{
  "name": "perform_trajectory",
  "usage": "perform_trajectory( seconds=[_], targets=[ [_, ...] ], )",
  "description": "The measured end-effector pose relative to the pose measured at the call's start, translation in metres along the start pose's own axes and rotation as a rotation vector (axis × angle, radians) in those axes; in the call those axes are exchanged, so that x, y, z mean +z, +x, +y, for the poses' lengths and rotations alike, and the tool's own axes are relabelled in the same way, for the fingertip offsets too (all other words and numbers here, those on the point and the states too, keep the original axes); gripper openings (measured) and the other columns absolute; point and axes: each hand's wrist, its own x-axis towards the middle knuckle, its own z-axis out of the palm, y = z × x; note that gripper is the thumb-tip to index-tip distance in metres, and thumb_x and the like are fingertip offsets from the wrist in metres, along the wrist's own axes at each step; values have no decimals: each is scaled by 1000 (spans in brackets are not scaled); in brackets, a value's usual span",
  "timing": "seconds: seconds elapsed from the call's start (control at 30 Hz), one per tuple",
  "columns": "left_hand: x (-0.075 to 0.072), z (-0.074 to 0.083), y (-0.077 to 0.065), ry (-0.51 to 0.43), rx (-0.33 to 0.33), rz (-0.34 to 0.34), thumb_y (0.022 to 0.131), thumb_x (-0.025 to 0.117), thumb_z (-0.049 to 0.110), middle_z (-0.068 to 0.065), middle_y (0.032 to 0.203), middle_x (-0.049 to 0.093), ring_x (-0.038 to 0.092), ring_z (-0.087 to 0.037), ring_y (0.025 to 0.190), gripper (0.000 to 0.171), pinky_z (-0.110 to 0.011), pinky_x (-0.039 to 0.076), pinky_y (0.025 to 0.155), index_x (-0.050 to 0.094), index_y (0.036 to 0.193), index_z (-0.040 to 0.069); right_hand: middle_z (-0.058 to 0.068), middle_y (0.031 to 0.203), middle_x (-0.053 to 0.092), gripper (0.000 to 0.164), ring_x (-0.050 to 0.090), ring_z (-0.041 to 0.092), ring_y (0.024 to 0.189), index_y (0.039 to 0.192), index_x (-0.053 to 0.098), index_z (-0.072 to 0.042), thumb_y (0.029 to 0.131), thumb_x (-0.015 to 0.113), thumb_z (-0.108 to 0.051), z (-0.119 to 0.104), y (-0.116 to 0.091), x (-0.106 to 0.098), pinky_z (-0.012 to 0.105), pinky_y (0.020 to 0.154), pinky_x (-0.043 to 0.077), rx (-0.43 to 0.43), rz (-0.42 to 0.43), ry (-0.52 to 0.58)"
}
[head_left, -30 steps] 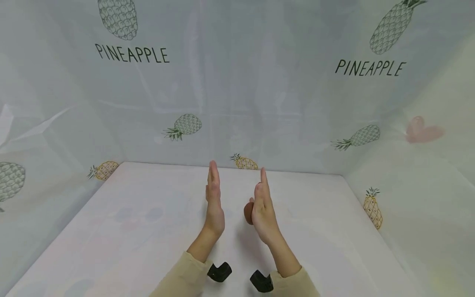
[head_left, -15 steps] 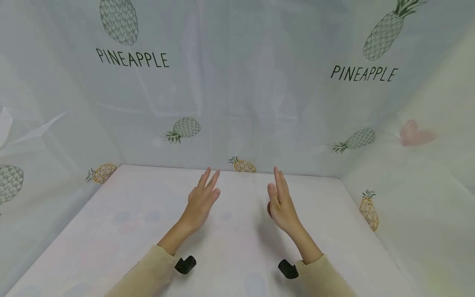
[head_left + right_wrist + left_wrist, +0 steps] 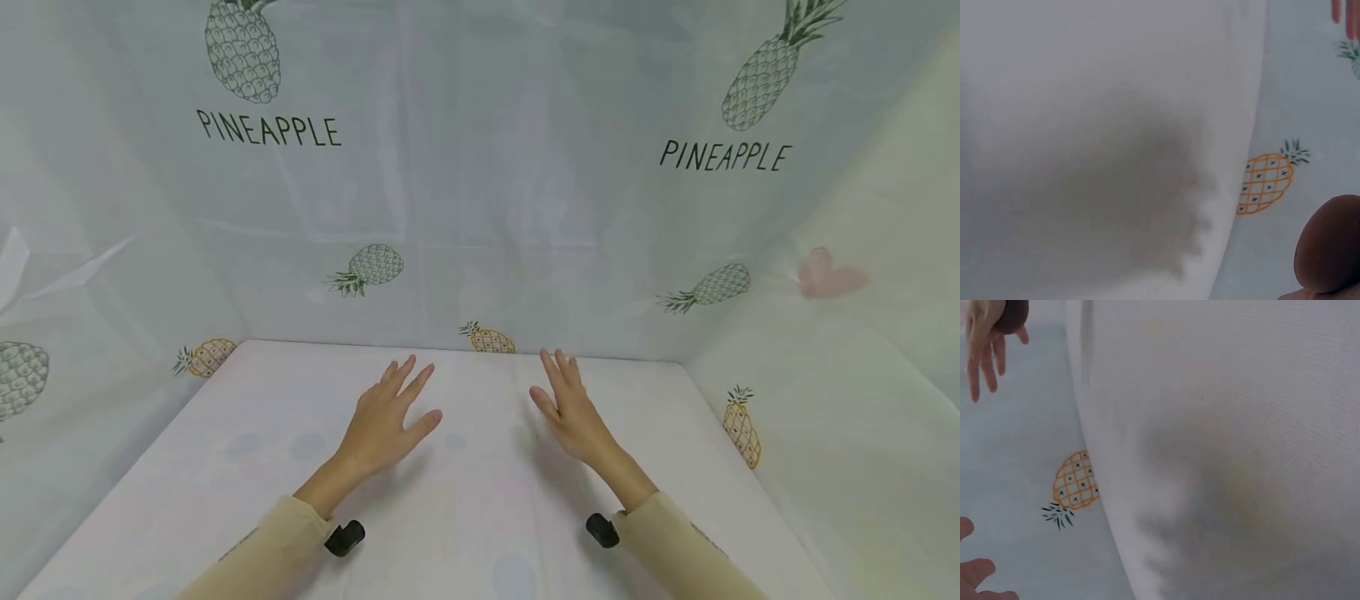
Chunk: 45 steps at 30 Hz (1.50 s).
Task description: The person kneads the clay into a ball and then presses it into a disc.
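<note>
In the head view my left hand [image 3: 378, 427] hovers above the white table, back up, with its fingers spread and nothing seen in it. My right hand [image 3: 579, 423] is held over the table too, fingers straight and thumb apart. Against its palm sits a smooth brown egg [image 3: 1329, 244], which the head view hides behind the hand. From the left wrist view the same egg [image 3: 1012, 314] shows at the palm of the right hand [image 3: 984, 328], whose fingers stretch out straight. Left fingertips [image 3: 977, 572] appear at that view's lower left.
A white table [image 3: 465, 483] lies below both hands. Pale sheeting printed with pineapples [image 3: 491, 340] rises along its back and sides. Small black devices [image 3: 345, 538] stick out from both sleeve cuffs.
Both hands started close together with palms facing. They have moved apart and turned backs up, fingers spreading. The egg, seen at the right palm earlier, is now hidden in the head view.
</note>
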Motion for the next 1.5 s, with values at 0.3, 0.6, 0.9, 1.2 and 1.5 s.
perform_trajectory(
  seconds=[0.3,0.6,0.9,1.2,1.5],
  targets=[
    [12,-4,-7,-159,-74,-28,101,70,46,-10,173,31,36,-40,155,76,-71,36,115,37,167,25,23,175,14,70,3,48,162,170,26,-12,113,50,-45,15,4,5,75,121,19,31,-100,-90],
    [16,-9,-11,-281,-122,-50,101,72,43,-13,170,35,36,-40,155,74,-70,33,119,41,165,21,29,172,19,68,10,54,159,167,31,-6,113,50,-42,26,11,17,75,121,22,63,-130,-140],
    [19,-2,-10,-477,-184,-100,102,74,36,-7,167,40,47,-35,148,68,-56,46,115,45,162,25,31,172,18,65,12,56,158,166,33,-3,114,50,-39,31,12,29,72,123,20,120,-148,-125],
    [21,1,-9,-549,-205,-115,101,73,43,-5,165,43,48,-34,147,66,-56,45,116,48,159,26,31,173,16,65,9,55,158,166,31,-3,115,48,-40,31,9,37,73,123,19,166,-180,-121],
    [19,-1,-9,-545,-203,-111,102,72,45,-5,165,42,49,-34,146,64,-55,46,115,49,159,25,30,172,19,69,11,56,158,165,33,-4,113,49,-45,33,6,47,78,120,17,162,-212,-206]
  ],
)
